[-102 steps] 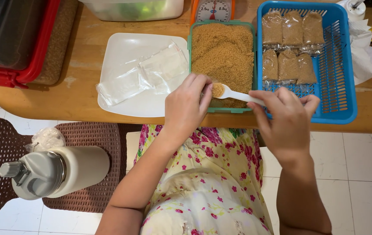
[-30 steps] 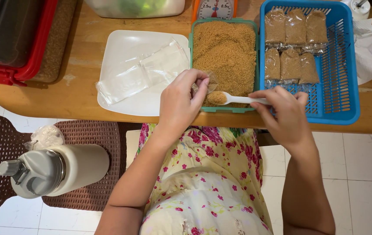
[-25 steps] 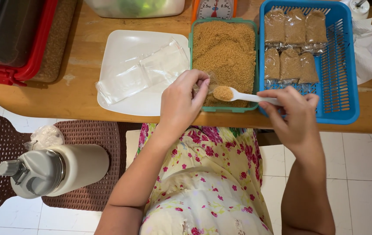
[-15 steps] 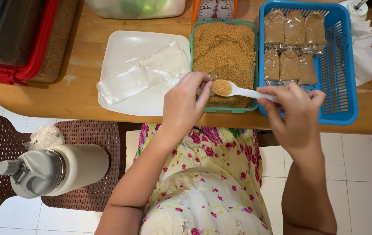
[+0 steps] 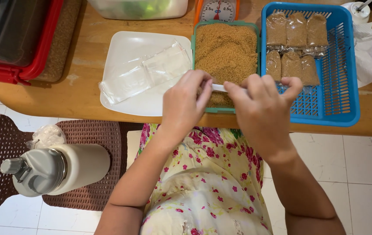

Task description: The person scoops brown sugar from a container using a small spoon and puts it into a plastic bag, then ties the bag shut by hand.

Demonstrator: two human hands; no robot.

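Left hand [image 5: 185, 102] and right hand [image 5: 260, 102] pinch a white spoon [image 5: 218, 88] over the green tray [image 5: 226, 110] at the surface's near edge; handle axis runs left-right.

Viewpoint: a single head-worn camera, looking steeply down over the person's own lap and forearms.
Facing: toward the wooden table [image 5: 86, 93] edge ahead (tiled floor below).
Nearness: close, hands near mid-frame.
Frame edges: the blue basket [image 5: 343, 87] right, the red-rimmed bin [image 5: 33, 56] upper left.
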